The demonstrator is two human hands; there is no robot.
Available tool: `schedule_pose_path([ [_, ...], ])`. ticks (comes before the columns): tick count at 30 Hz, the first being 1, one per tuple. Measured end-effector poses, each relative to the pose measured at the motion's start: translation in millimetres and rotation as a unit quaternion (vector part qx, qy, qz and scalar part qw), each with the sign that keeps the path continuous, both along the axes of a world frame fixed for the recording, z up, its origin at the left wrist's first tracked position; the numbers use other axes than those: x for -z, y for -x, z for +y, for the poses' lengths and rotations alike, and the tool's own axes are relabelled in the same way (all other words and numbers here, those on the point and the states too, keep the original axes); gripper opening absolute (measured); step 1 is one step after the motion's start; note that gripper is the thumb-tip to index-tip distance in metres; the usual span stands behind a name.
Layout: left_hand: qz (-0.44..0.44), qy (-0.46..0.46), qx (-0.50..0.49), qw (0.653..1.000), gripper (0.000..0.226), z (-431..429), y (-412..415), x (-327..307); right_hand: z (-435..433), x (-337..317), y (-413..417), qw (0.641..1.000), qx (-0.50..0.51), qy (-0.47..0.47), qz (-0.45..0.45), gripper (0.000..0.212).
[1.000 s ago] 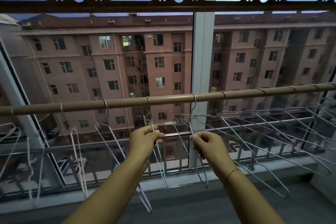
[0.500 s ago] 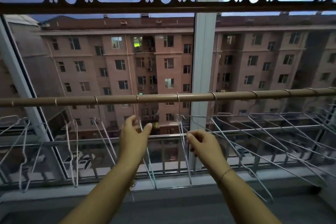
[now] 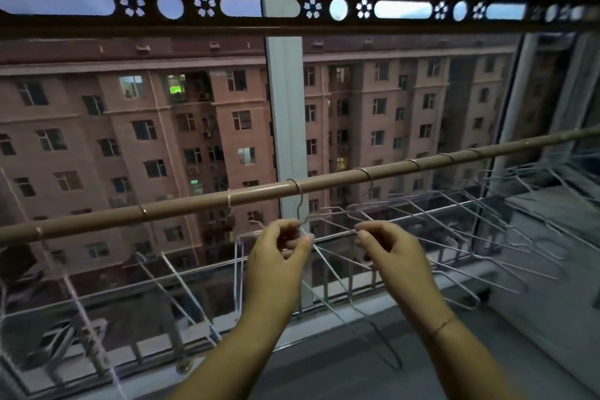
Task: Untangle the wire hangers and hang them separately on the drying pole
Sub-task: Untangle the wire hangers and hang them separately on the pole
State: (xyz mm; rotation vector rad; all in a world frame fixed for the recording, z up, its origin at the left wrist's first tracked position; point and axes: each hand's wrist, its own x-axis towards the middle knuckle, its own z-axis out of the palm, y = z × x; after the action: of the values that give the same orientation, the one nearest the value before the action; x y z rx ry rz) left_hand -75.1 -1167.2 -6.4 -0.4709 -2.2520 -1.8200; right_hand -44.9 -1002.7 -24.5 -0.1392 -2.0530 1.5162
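Observation:
A brown drying pole (image 3: 201, 207) crosses the view, rising to the right. Several thin white wire hangers hang from it by their hooks. My left hand (image 3: 279, 256) pinches the neck of the middle hanger (image 3: 337, 292), just under its hook (image 3: 298, 191) on the pole. My right hand (image 3: 389, 253) pinches the wire of a neighbouring hanger in the overlapping bunch (image 3: 480, 237) that fans out to the right. More hangers (image 3: 181, 286) hang apart on the left stretch of the pole.
A window with a white centre post (image 3: 285, 114) stands behind the pole, with a metal railing (image 3: 136, 344) at its base. A brown perforated beam (image 3: 292, 6) runs overhead. A grey ledge (image 3: 324, 373) lies below. An apartment block fills the view outside.
The view has swung to the right and tilted. My left hand left the hanger it was releasing and now pinches the middle hanger's neck. My right hand moved right onto a hanger in the bunch.

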Motion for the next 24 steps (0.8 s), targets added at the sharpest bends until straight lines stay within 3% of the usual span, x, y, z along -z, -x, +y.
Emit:
schedule_pose_path([
  [5, -0.007, 0.011, 0.062, 0.998, 0.014, 53.7, -2.5, -0.9, 56.9, 9.8, -4.9, 0.999, 0.044, 0.004, 0.002, 0.013],
  [11, -0.020, 0.010, 0.067, 0.997, 0.016, 124.8, -1.9, -2.4, 125.6, 14.4, -2.3, 0.998, 0.059, -0.017, 0.003, 0.012],
  [18, -0.055, -0.026, 0.047, 0.997, 0.017, 213.3, -2.5, 0.0, 223.8, 11.1, 9.6, 0.992, 0.083, -0.099, 0.006, 0.009],
  [24, -0.092, -0.043, 0.033, 0.994, 0.025, 271.0, -2.7, 8.8, 289.6, 22.2, 29.3, 0.974, 0.119, -0.180, -0.075, 0.017],
])
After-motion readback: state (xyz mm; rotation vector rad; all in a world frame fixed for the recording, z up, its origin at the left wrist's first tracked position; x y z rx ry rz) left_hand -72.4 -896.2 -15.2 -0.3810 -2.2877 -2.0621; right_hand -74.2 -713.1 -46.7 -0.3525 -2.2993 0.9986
